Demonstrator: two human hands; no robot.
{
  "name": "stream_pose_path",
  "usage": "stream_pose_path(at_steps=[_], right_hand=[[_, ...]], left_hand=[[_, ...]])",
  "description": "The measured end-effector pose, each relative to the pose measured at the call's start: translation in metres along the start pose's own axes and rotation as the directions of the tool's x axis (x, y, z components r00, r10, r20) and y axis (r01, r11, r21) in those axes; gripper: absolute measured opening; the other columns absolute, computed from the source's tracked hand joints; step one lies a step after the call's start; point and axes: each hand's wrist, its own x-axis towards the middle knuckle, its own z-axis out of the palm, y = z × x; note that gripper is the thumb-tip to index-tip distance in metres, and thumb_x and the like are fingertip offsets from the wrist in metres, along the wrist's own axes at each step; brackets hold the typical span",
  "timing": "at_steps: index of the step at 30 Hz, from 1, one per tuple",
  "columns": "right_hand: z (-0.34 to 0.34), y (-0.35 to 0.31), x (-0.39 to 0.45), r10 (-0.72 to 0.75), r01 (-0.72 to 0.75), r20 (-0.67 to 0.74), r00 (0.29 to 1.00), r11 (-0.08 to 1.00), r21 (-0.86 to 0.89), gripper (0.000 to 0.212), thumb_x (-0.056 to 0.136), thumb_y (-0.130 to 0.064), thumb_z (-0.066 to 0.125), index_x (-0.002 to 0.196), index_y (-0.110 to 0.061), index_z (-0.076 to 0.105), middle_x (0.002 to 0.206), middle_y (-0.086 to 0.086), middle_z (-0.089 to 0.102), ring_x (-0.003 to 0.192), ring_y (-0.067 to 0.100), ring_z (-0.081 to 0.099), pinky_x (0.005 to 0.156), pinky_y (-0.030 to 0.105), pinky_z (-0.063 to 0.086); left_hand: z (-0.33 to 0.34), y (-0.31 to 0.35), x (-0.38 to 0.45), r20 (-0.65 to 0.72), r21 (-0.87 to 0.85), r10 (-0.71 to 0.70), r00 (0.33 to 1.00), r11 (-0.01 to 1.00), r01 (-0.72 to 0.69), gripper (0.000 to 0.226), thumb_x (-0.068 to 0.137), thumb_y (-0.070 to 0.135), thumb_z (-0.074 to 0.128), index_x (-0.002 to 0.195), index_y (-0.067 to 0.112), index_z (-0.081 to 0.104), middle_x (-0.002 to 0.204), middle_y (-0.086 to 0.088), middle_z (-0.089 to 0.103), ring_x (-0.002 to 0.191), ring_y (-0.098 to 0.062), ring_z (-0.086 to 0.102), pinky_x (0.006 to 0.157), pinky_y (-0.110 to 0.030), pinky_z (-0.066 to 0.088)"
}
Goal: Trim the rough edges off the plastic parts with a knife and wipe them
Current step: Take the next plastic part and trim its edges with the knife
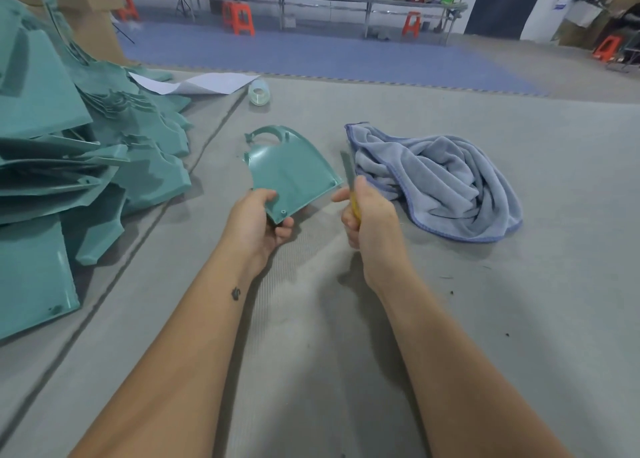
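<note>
Left hand (258, 220) grips the green plastic part (292, 177) by its near corner, centre frame, lifted just off the desk (450, 319). Right hand (367, 215) is closed round the yellow-handled knife (348, 177), blade up, just beside the part's right edge. Suggest: shallow blade angle, light strokes along the edge, cutting away from the left fingers. Cloth (436, 183) lies right of centre for the wipe. Untrimmed pile (69, 166) sits at frame left.

no readable text, far wall sign (558, 6) too blurred, forearm tattoo (236, 293) illegible
</note>
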Motion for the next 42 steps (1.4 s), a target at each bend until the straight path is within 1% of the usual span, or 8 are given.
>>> stream_pose_path(at_steps=[2,5,11,19,23,33,38,42], right_hand=[[0.004,-0.001,-0.002,0.049,-0.048,0.030,0.998,0.998,-0.044,0.047,0.101,-0.040,0.036,0.071,-0.018,0.064,0.051,-0.009,0.037,0.044,0.005,0.028,0.047,0.020,0.024],[0.010,0.001,-0.006,0.019,-0.012,0.042,0.999,0.988,-0.157,0.033,0.097,-0.031,0.046,0.067,-0.020,0.056,0.057,-0.008,0.041,0.052,0.007,0.034,0.055,0.025,0.026],[0.017,0.007,-0.013,0.002,0.034,0.183,0.983,0.980,-0.195,0.029,0.098,-0.019,0.052,0.069,-0.016,0.050,0.045,-0.007,0.043,0.045,0.009,0.035,0.047,0.020,0.030],[0.017,0.007,-0.016,-0.046,0.097,0.242,0.969,0.975,-0.202,0.028,0.096,-0.012,0.054,0.069,-0.003,0.053,0.047,-0.005,0.038,0.049,0.015,0.032,0.050,0.028,0.027],[0.017,0.008,-0.016,-0.056,0.125,0.247,0.967,0.953,-0.275,0.031,0.096,-0.016,0.055,0.065,-0.018,0.055,0.045,-0.009,0.041,0.049,0.012,0.034,0.055,0.032,0.029],[0.018,0.008,-0.015,-0.124,0.216,0.272,0.954,0.914,-0.343,0.035,0.096,-0.016,0.057,0.063,-0.024,0.050,0.054,-0.009,0.041,0.055,0.012,0.035,0.060,0.031,0.030],[0.014,0.007,-0.011,-0.117,0.155,0.171,0.978,0.961,-0.230,0.036,0.097,-0.014,0.054,0.062,-0.021,0.047,0.051,-0.008,0.036,0.054,0.012,0.032,0.056,0.031,0.027],[0.011,0.004,-0.010,-0.098,0.108,0.089,0.991,0.987,-0.116,0.031,0.098,-0.013,0.053,0.068,-0.015,0.048,0.050,-0.008,0.037,0.049,0.007,0.030,0.048,0.021,0.027]], left_hand=[[0.000,0.000,-0.001,0.007,-0.011,0.011,1.000,1.000,-0.011,0.013,0.094,0.007,0.041,0.096,0.008,0.054,0.075,-0.013,0.064,0.044,-0.012,0.056,0.037,-0.017,0.040],[-0.002,0.001,-0.003,0.024,-0.009,0.083,0.996,0.997,-0.083,0.016,0.095,0.004,0.049,0.090,0.011,0.061,0.068,-0.003,0.072,0.057,-0.012,0.068,0.047,-0.019,0.051],[-0.002,0.002,-0.004,0.053,-0.110,0.097,0.994,0.990,-0.090,0.019,0.099,0.011,0.049,0.089,0.005,0.064,0.074,-0.006,0.074,0.066,-0.015,0.072,0.054,-0.024,0.056],[0.000,0.006,-0.006,0.046,-0.138,0.025,0.999,0.990,-0.019,0.019,0.096,0.003,0.043,0.091,0.001,0.061,0.072,-0.012,0.073,0.065,-0.021,0.072,0.057,-0.028,0.059],[0.000,0.008,-0.009,0.059,-0.216,0.010,0.998,0.976,0.003,0.019,0.098,0.009,0.044,0.093,0.002,0.061,0.073,-0.010,0.073,0.063,-0.021,0.072,0.056,-0.028,0.059],[-0.002,0.008,-0.009,0.062,-0.172,0.013,0.998,0.985,-0.002,0.023,0.101,0.012,0.043,0.094,0.001,0.061,0.071,-0.010,0.073,0.062,-0.019,0.072,0.052,-0.024,0.056],[-0.004,0.006,-0.005,0.058,-0.107,0.009,0.998,0.994,-0.003,0.023,0.101,0.012,0.042,0.091,0.005,0.060,0.066,-0.007,0.072,0.058,-0.014,0.071,0.050,-0.022,0.055],[-0.005,0.005,-0.005,0.061,-0.078,0.004,0.998,0.997,0.001,0.021,0.101,0.013,0.042,0.095,0.005,0.061,0.070,-0.008,0.073,0.062,-0.017,0.072,0.050,-0.023,0.055]])
